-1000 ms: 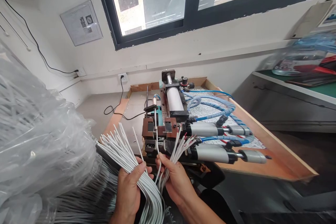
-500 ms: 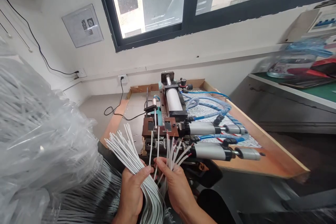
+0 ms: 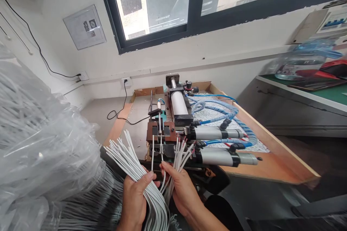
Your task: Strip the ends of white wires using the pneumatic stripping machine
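My left hand is closed around a thick bundle of white wires, their ends fanned up and to the left. Between its thumb and fingers one single wire stands apart, its tip near the machine's left jaw. My right hand grips a smaller bundle of white wires, several with reddish tips. Thumb and forefinger of that hand pinch one wire, which runs up, slightly bent, to the jaws of a pneumatic wire-stripping machine. The lower parts of both bundles hang together between my wrists.
Pneumatic cylinders and blue air hoses extend right of the jaws, inside a wooden-edged tray. Plastic-wrapped wire bundles fill the left side. At right is a green-topped shelf with a plastic jar.
The machine's jaw blocks have come together around the right hand's wire, and the cylinder rods have shifted left. That wire now bends below the jaws. Both hands keep their bundles, barely moving.
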`<state>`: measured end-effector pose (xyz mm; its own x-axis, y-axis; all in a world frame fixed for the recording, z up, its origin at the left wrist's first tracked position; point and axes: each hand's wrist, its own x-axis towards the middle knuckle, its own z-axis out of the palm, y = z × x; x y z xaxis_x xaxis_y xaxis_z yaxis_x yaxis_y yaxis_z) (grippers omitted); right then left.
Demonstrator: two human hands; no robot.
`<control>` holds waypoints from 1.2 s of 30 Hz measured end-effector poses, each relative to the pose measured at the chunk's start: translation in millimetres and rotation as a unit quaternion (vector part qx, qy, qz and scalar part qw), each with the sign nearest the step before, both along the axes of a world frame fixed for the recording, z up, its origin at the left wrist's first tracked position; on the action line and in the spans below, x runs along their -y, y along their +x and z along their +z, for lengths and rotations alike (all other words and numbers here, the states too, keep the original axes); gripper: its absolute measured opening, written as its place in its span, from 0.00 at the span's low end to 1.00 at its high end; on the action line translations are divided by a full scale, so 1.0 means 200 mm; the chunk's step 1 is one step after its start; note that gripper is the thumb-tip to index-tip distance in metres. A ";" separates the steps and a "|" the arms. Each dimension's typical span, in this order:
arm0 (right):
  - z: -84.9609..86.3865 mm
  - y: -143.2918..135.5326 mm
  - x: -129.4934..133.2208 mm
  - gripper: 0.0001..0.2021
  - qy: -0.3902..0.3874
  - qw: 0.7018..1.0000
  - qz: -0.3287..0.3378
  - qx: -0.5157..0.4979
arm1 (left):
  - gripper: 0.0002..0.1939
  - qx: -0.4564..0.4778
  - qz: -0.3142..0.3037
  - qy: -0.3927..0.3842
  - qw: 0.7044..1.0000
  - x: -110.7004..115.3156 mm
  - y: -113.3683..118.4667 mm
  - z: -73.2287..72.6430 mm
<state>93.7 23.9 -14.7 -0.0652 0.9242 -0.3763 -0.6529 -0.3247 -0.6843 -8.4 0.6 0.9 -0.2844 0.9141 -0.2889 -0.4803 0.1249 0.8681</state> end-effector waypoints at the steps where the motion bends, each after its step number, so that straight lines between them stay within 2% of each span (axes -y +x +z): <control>1: 0.01 0.00 0.00 0.10 0.004 1.000 0.028 -0.003 | 0.08 0.003 -0.001 -0.001 1.000 0.00 0.00 0.00; 3: 0.01 0.00 0.01 0.10 0.024 0.995 0.098 -0.007 | 0.07 0.013 -0.016 0.003 1.000 0.00 0.00 -0.01; 5: 0.02 -0.01 0.02 0.11 0.053 0.991 0.125 0.005 | 0.06 0.020 -0.035 0.023 0.999 0.00 0.00 -0.01; 8: 0.01 -0.02 0.03 0.10 0.076 0.995 0.047 0.041 | 0.05 0.014 -0.046 0.045 0.998 0.01 -0.01 0.00; 11: 0.00 -0.01 0.03 0.10 0.058 0.997 -0.025 0.038 | 0.05 0.014 -0.042 0.024 0.999 0.02 -0.01 0.00; 16: -0.01 -0.01 0.00 0.11 0.021 0.998 -0.060 0.021 | 0.08 0.029 -0.052 0.001 0.998 0.03 0.00 0.00; 19: 0.00 -0.01 -0.01 0.11 0.010 0.999 -0.053 0.002 | 0.09 0.013 -0.074 0.022 0.997 0.03 0.00 -0.01; 24: 0.00 -0.01 -0.02 0.12 -0.008 0.999 -0.030 -0.011 | 0.06 -0.012 -0.054 0.034 0.998 0.04 0.00 -0.03; 28: 0.01 -0.01 0.01 0.12 0.029 0.995 0.084 -0.040 | 0.06 -0.008 -0.024 0.045 0.999 0.03 -0.01 -0.03; 30: 0.01 -0.01 0.03 0.12 0.062 0.989 0.130 -0.029 | 0.06 -0.017 -0.036 0.059 0.997 0.04 -0.01 -0.02; 32: 0.01 -0.02 0.05 0.11 0.085 0.989 0.120 0.005 | 0.04 -0.036 -0.062 0.073 0.995 0.04 -0.01 -0.01; 36: -0.02 -0.02 0.06 0.10 0.092 0.993 0.050 0.052 | 0.03 -0.051 -0.079 0.092 0.991 0.05 0.00 -0.01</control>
